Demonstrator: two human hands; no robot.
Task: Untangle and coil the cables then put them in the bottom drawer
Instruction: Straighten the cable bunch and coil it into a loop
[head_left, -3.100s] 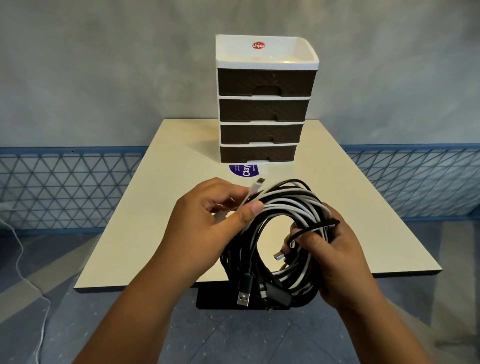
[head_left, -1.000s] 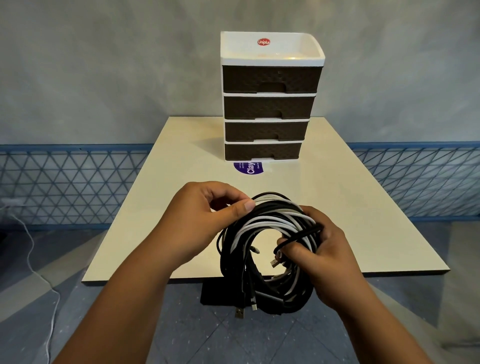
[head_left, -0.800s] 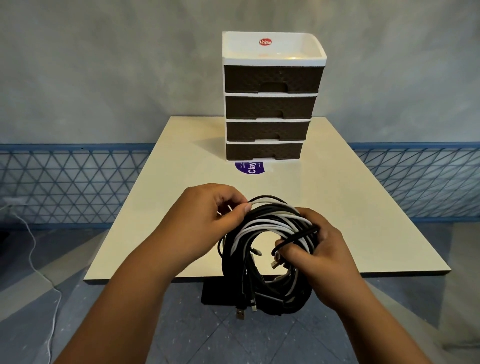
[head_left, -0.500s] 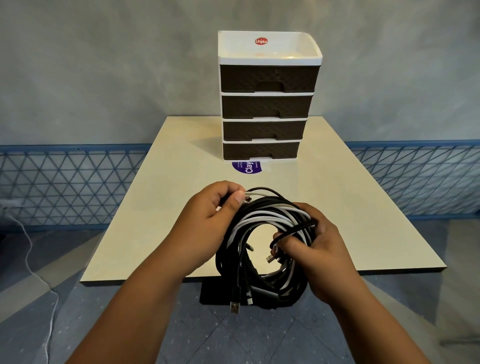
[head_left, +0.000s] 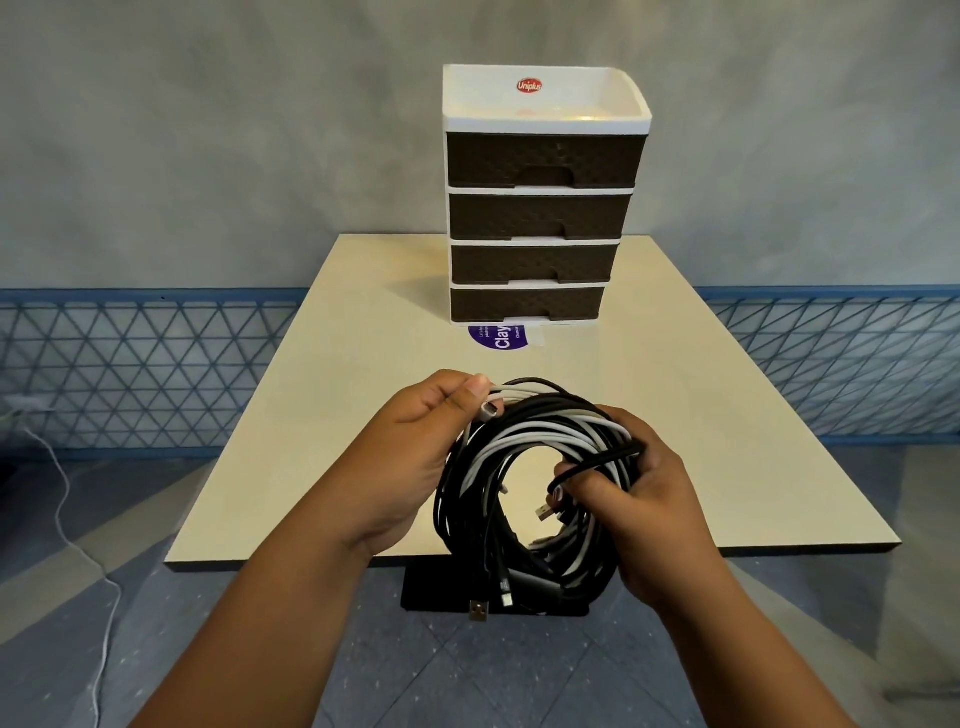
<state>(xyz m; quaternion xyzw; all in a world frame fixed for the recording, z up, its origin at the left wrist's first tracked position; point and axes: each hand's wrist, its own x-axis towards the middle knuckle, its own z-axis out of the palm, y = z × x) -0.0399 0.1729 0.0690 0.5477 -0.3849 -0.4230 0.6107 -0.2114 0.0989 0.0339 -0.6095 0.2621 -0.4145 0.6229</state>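
A coiled bundle of black and white cables hangs upright in the air over the table's near edge. My left hand pinches a white cable end with a silver plug at the coil's top left. My right hand grips the coil's right side, fingers wrapped through the loop. Loose plug ends dangle below the coil. The bottom drawer of the four-drawer unit is closed, like the three above it.
The cream table carries the drawer unit at its far middle, with a purple round sticker in front of it. Blue lattice panels line the wall on both sides. A white cord trails on the floor at left.
My left hand has shifted up along the coil's top left and now shows a silver plug between thumb and fingers. The right hand keeps its grip on the coil.
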